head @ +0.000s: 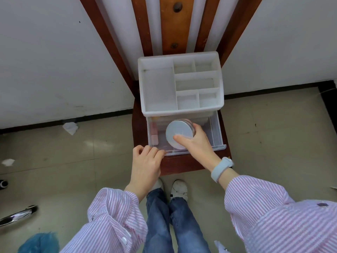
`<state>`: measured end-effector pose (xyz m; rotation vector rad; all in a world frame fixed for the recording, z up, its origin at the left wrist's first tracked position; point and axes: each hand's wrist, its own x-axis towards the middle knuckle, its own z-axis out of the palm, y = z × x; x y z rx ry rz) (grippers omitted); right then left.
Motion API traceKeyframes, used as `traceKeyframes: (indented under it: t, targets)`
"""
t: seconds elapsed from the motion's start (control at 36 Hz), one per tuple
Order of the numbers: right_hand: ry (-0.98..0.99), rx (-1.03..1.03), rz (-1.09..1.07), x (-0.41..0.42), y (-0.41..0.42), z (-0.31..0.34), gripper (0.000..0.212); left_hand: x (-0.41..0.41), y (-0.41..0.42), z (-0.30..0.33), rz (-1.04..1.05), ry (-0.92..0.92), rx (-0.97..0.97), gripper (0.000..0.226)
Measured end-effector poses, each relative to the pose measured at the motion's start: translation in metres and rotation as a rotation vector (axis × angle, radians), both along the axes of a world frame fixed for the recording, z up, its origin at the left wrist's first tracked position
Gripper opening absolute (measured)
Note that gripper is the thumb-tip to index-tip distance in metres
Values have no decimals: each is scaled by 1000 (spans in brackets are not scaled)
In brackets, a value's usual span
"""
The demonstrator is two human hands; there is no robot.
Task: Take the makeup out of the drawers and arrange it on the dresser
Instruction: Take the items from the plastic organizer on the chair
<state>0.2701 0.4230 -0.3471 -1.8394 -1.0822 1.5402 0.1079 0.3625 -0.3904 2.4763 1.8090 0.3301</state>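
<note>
A white plastic organiser (pixel 144 92) with several top compartments stands on a brown wooden seat (pixel 180 163). Its clear drawer (pixel 217 132) is pulled out toward me. My right hand (pixel 198 143) grips a round jar with a silver lid (pixel 177 133) over the drawer, thumb on the lid. My left hand (pixel 145 161) has its fingers curled at the drawer's front left edge. A pink item (pixel 154 137) lies at the drawer's left side.
The seat backs onto a white wall with brown wooden slats (pixel 169 24). Crumpled paper scraps (pixel 70 127) lie on the tiled floor to the left. A chrome handle (pixel 18 215) and a blue fluffy thing (pixel 40 242) show at lower left.
</note>
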Motion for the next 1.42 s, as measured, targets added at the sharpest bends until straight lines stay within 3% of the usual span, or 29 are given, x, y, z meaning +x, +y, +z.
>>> traceKeyframes:
  t: [0.08,0.14,0.31,0.42,0.53,0.75,0.89,1.14,1.25,1.33,1.42]
  targets:
    - [30,13,32,23,-15,10,51,-2,2,0,2,5,-5,36]
    - [43,-49,165,38,-24,15,48,-4,5,1,4,15,-19,36]
    - [-203,-142,633,54,-43,11,54,-5,11,3,-3,29,-50,28]
    - [-295,-72,685,55,-46,4,51,-6,11,4,-31,7,-56,11]
    - [-312,-44,669,55,-46,2,54,2,19,16,3,25,-125,22]
    - [-339,-35,726,56,-42,1,49,13,73,16,-158,535,-299,7]
    - [-377,-26,756,56,-42,0,40,21,84,20,-332,847,-434,34]
    - [-408,-17,812,55,-41,2,50,25,85,16,-499,1015,-409,40]
    - [-439,-12,820,57,-43,2,49,19,86,16,-575,893,-392,33]
    - [-430,-15,794,58,-44,2,48,8,85,22,-557,610,-202,10]
    - [-377,-30,757,58,-44,2,47,-3,76,19,-427,269,-195,26]
